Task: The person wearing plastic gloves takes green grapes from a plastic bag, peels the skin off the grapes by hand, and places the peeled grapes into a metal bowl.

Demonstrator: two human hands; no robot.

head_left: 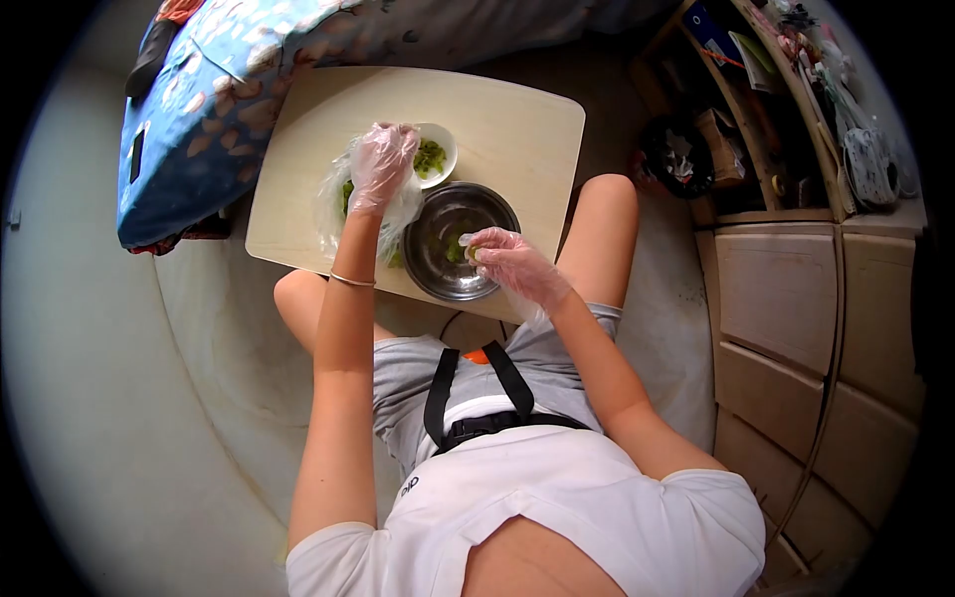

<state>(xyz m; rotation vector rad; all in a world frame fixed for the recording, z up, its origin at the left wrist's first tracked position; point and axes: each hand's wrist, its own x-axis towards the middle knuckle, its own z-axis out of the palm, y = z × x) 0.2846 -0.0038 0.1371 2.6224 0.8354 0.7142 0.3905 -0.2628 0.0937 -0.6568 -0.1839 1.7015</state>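
White shirt (597,507) is worn by the table (517,124), where bright, ragged greens (455,248) are already held in the steel bowl (438,217) and white bowl (451,150), more are left in the bag (333,214), a scrap (472,255) is pinched by the right hand (519,267), and the grip of the bunched left-hand (381,164) fingers cannot be told.

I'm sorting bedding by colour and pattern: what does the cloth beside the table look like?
Blue with pale and brownish floral shapes; the head view shows the cloth best.
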